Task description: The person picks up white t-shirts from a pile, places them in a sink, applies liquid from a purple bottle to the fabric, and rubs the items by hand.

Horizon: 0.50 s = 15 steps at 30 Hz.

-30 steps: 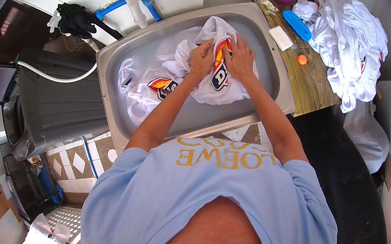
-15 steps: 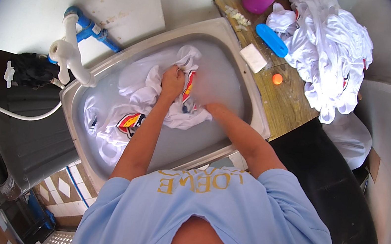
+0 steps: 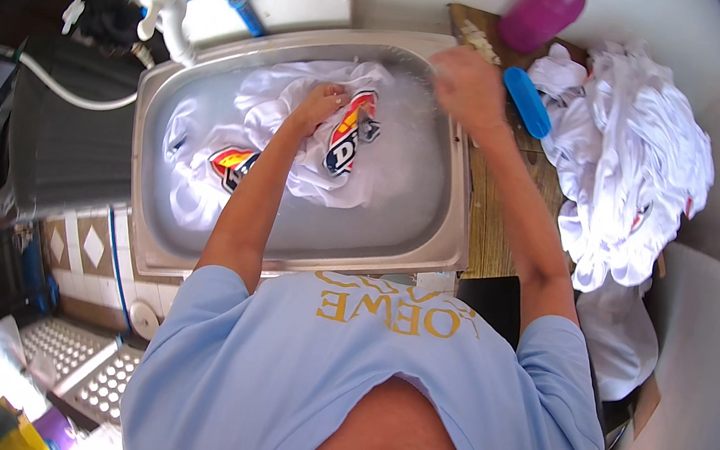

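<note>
A wet white garment (image 3: pixel 255 86) with a red, yellow and black printed patch lies bunched in cloudy water inside a sink (image 3: pixel 460 230). My left hand (image 3: pixel 322 105) is closed on its cloth, left of the patch. My right hand (image 3: pixel 469 88) is lifted over the sink's right rim, beside a wooden board (image 3: pixel 492 234). Motion smears its fingers, so whether they hold anything is unclear. Just right of that hand is a blue oblong brush-like piece (image 3: pixel 527 103). The board's white soap bar and orange cap, seen earlier, are hidden behind my right hand and forearm.
A heap of white clothes (image 3: pixel 628 152) covers the board's right side, partly hanging over its edge. At the back stand a magenta bottle (image 3: pixel 541 16) and small pale scraps (image 3: pixel 478 39). A white tap (image 3: pixel 170 5) on blue pipe rises at the sink's back left corner.
My right hand has left the garment in the water and moved up and right toward the board. My left hand stays on the cloth, whose patch now lies spread out. The view has shifted.
</note>
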Available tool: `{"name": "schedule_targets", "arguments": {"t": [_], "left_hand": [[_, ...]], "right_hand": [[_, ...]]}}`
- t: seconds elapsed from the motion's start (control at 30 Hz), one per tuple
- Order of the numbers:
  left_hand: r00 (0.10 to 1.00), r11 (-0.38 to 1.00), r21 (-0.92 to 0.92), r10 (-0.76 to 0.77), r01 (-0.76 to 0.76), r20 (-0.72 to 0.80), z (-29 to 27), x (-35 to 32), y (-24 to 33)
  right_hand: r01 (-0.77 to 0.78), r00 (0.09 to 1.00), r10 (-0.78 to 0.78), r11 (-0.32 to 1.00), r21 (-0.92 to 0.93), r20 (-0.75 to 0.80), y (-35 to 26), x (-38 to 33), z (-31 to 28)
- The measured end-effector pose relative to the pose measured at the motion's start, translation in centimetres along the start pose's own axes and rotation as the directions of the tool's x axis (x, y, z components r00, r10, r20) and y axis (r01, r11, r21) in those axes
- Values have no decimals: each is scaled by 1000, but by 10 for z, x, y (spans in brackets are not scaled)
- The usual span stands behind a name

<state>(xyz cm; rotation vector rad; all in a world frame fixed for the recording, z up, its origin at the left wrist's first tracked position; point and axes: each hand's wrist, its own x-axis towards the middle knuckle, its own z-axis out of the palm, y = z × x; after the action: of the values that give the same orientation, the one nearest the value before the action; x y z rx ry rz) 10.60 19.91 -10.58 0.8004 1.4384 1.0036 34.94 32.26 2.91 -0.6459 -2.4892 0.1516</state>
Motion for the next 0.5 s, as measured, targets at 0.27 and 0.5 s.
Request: {"name": "schedule_targets", "arguments": {"t": [0.27, 0.5], "left_hand": [[1000, 910, -414, 5, -6, -3, 8, -63, 23], [991, 905, -424, -9, -48, -131, 1, -106, 23]], "right_hand": [[-400, 748, 535, 836, 377, -392, 160, -3, -35], [-270, 759, 501, 823, 500, -416, 180, 35, -14]]}}
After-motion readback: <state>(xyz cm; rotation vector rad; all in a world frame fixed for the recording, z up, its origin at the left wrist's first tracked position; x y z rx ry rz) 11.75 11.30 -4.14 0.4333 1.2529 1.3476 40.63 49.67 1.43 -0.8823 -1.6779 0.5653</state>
